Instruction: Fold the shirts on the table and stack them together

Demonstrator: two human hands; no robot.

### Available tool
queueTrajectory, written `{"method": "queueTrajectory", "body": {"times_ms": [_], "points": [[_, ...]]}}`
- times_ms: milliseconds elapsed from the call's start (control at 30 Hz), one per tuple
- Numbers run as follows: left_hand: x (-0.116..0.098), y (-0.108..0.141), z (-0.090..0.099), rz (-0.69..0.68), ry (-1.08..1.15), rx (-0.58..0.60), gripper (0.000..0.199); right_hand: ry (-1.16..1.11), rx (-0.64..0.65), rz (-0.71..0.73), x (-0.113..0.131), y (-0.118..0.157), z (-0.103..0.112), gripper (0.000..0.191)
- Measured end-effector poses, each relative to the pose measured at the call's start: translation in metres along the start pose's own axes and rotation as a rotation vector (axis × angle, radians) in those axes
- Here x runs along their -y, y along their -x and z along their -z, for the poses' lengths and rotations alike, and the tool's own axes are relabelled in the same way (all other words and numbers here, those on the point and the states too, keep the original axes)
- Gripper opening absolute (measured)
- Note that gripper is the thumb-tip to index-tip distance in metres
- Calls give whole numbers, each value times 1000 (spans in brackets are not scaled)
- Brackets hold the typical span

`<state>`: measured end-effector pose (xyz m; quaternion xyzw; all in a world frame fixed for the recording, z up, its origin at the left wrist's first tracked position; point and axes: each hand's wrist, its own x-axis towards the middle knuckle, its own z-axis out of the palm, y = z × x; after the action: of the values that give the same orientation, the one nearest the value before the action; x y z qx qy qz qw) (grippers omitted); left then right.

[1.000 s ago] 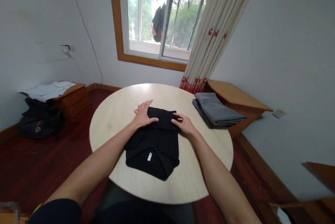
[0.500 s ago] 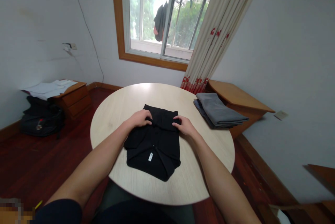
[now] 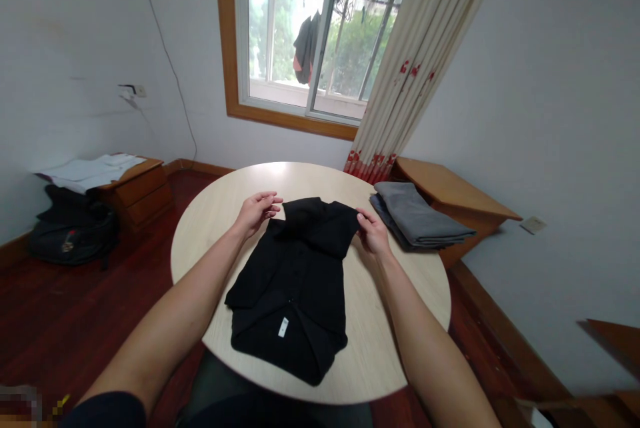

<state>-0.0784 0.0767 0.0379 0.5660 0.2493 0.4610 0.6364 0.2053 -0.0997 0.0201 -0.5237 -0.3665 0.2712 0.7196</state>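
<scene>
A black shirt (image 3: 305, 281) lies partly folded on the round pale table (image 3: 210, 235), its collar and small white label (image 3: 283, 327) towards me. My right hand (image 3: 373, 231) pinches the far right corner of the shirt between thumb and fingers. By the far left corner is my left hand (image 3: 259, 211), its fingers stretched and apart, with the fingertips close to the cloth edge. Whether they touch it I cannot tell.
Folded grey cloth (image 3: 420, 211) is stacked at the table's right edge. Behind it stands a wooden desk (image 3: 455, 188). A drawer cabinet (image 3: 143, 191) with papers and a black bag (image 3: 73, 231) are on the left. The curtain (image 3: 385, 101) hangs beyond the table.
The shirt's far end has been unfolded and spread longer, and its collar end has slid towards me. My left hand has moved away and left, letting go; my right hand has shifted right with the corner.
</scene>
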Motion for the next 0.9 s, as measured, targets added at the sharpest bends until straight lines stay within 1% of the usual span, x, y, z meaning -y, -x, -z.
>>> {"method": "queueTrajectory", "body": {"times_ms": [33,67,133,167,233,300,333,400,467,533,567,633,700,733,800,867,900], "points": [[3,-1,-1,-36,-36,-33,45,23,-55,17,-7,-5,3,54],[5,-1,-2,-89,-118,-47,43,58,-95,36,-14,-9,6,62],[9,2,-4,-209,-364,-15,39,153,-142,91,-24,-15,15,77],[10,4,-5,-250,-489,36,37,215,-154,121,-28,-17,19,83],[13,10,-10,-265,-674,200,35,376,-149,157,-32,-18,27,91],[16,16,-15,-219,-785,370,33,550,-109,163,-33,-17,30,91],[18,19,-18,-201,-832,424,32,626,-84,174,-32,-15,29,85],[20,24,-23,-207,-914,464,34,744,-23,240,-26,-10,23,64],[22,28,-28,-257,-1001,469,45,801,41,334,-18,-2,11,43],[23,31,-33,-298,-1134,481,55,813,126,387,-10,8,-3,32],[24,32,-36,-307,-1214,481,55,809,183,387,-7,12,-11,31],[26,34,-40,-307,-1355,463,42,819,327,367,-5,22,-25,29],[27,35,-42,-291,-1421,432,24,897,461,364,-6,28,-34,30],[28,35,-43,-280,-1424,417,18,960,504,369,-7,30,-38,32],[29,33,-42,-249,-1367,375,14,1104,531,376,-10,32,-41,33],[30,29,-41,-204,-1192,295,13,1216,519,362,-11,32,-43,23],[31,26,-39,-167,-1045,240,12,1253,515,355,-10,32,-43,16]]}}
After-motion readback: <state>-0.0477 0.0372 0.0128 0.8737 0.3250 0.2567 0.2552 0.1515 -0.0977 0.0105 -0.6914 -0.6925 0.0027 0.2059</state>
